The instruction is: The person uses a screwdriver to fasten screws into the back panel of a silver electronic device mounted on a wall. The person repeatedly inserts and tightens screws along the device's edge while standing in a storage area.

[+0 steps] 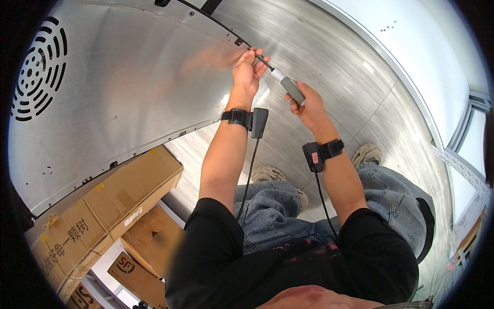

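View down from head. Nearest: black shirt, blue jeans, pale shoes on shiny steel floor (329,67). Cardboard boxes (110,206) at lower left. Both wrists wear black strap sensors with cables. Right hand (309,105) closed round grey screwdriver (292,88) handle. Left hand (246,72), farther out, pinches black shaft near tip, fingers closed. Tip meets small bracket on edge of big steel panel (128,87), vent holes far left. Likely best: keep shaft straight on screw, steady push, slow turn; slip could scratch panel.
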Demonstrator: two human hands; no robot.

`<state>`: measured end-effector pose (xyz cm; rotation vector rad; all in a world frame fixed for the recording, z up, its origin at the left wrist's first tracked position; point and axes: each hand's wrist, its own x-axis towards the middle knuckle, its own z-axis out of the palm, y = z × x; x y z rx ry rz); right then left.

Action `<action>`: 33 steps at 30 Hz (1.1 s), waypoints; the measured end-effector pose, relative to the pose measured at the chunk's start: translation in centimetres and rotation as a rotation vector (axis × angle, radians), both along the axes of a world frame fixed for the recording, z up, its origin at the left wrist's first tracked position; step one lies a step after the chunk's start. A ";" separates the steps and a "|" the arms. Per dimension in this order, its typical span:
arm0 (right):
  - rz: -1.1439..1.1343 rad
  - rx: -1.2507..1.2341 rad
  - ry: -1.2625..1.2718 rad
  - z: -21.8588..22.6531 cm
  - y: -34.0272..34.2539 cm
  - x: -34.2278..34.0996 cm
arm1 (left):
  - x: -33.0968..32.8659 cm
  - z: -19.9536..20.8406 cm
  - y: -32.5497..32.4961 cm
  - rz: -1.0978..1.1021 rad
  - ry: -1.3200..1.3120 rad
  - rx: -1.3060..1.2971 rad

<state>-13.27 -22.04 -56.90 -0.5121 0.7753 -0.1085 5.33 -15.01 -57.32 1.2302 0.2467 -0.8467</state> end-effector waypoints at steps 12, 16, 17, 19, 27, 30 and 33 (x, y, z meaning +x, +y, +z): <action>-0.015 -0.606 0.110 -0.8 0.3 0.5 | -1.2 -0.2 -0.7 -0.037 -0.013 0.109; -0.068 -0.417 0.091 -0.3 0.7 0.4 | -0.8 -1.0 -0.6 -0.045 -0.053 0.132; -0.085 -0.239 0.036 -0.2 0.6 0.2 | -0.6 -1.2 -0.5 -0.056 -0.065 0.135; -0.120 0.116 -0.073 -0.1 -0.1 -0.6 | -0.7 -1.0 -0.6 -0.053 -0.077 0.128; 0.094 -0.240 0.089 -1.2 -0.6 -1.3 | -1.3 0.1 -1.2 -0.002 -0.042 0.073; 0.050 -0.416 0.108 -1.0 -0.2 -1.0 | -1.3 0.3 -1.3 -0.011 -0.043 0.079; 0.013 -0.490 0.124 0.1 0.3 -0.6 | -1.3 -0.1 -1.2 -0.015 -0.065 0.152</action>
